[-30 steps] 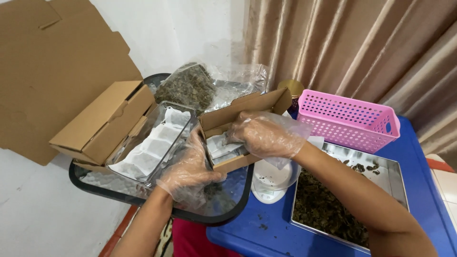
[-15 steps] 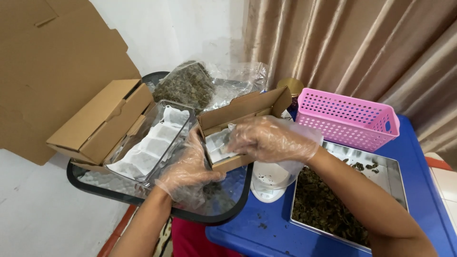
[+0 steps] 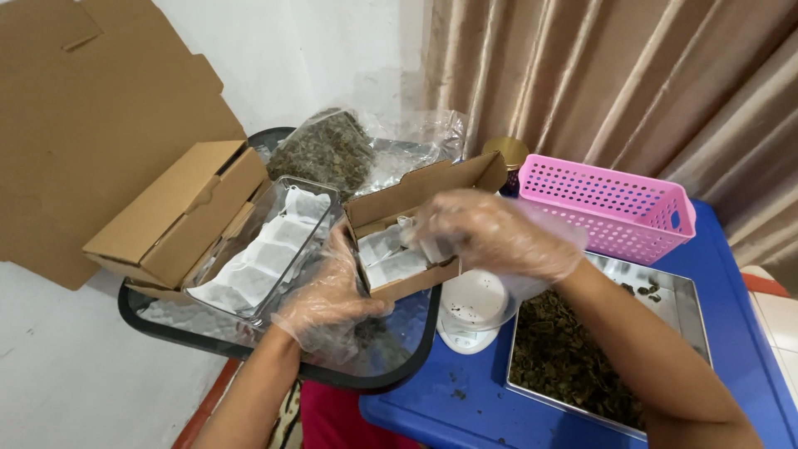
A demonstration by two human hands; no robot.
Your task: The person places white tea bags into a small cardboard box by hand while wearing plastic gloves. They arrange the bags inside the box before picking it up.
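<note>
Pink basket point(image 3: 611, 204) on the blue table point(image 3: 731, 333) — beside a metal tray point(image 3: 690, 303) (dried leaves inside).

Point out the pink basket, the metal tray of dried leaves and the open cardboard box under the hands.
pink basket point(image 3: 605, 199), head view, on its perforated front wall.
metal tray point(image 3: 683, 301), head view, on its bare far corner.
open cardboard box point(image 3: 416, 193), head view, on its raised back flap.

The scene is lit evenly by soft, bright daylight with only faint shadows cast, mild glare being seen on the dark tray point(image 3: 420, 353) and the metal pan point(image 3: 694, 312), while slight motion blur is shown on the gloved right hand point(image 3: 490, 233).
</note>
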